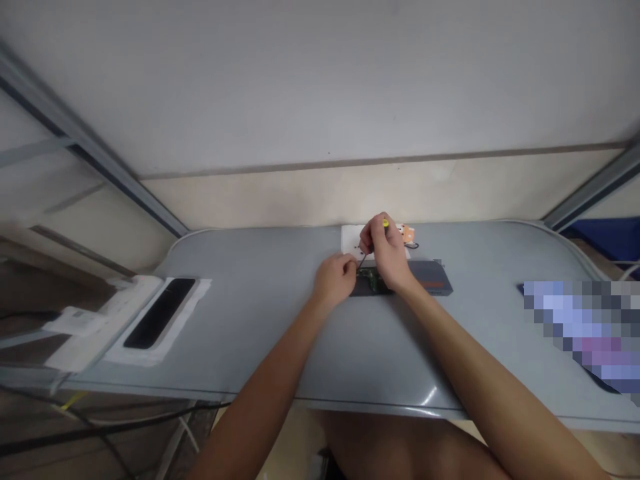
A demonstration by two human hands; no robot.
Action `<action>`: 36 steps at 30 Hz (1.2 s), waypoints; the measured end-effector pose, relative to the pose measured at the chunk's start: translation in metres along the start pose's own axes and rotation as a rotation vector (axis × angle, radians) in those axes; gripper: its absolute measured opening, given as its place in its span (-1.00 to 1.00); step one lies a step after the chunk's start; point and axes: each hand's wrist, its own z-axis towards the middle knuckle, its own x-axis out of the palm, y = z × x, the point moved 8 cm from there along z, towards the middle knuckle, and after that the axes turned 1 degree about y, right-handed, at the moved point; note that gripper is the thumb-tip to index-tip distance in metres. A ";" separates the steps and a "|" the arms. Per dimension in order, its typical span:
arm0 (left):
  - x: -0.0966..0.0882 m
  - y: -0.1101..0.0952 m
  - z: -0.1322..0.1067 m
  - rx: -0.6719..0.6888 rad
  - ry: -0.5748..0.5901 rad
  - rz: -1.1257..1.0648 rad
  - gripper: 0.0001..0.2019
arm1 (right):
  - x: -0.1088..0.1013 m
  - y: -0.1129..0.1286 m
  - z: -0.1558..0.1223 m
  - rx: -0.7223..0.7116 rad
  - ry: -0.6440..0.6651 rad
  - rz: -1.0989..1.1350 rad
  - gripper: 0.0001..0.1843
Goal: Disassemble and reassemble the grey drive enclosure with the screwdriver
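Observation:
A long dark grey device (434, 273) lies on the table, and a green circuit board (373, 279) shows in its left part. My right hand (387, 253) is closed around a screwdriver (386, 223) with a yellow handle end. Its thin shaft slants down to the left, with the tip near the board. At the device's left end rests my left hand (336, 280), fingers bent and pressed together near the screwdriver tip. Whatever those fingers hold, if anything, is hidden. Behind both hands lies a white paper (350, 237) with small dark specks, partly covered by the right hand.
An orange cartoon-like item (409, 233) with a dark loop sits by the paper. At the left, a black phone (160, 313) lies on white sheets. A blurred-out object (585, 333) is at the right. A wall closes off the grey table's (260, 320) back, and cables hang below left.

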 end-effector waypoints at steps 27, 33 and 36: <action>0.001 0.000 0.000 0.014 -0.006 0.003 -0.73 | -0.016 0.000 0.003 0.107 0.001 0.180 -0.46; 0.001 0.000 0.000 -0.004 0.003 0.021 -0.73 | -0.019 -0.002 0.006 0.108 -0.017 0.163 -0.50; 0.001 0.000 0.000 0.000 0.004 0.018 -0.72 | -0.022 -0.001 0.007 0.162 0.022 0.223 -0.60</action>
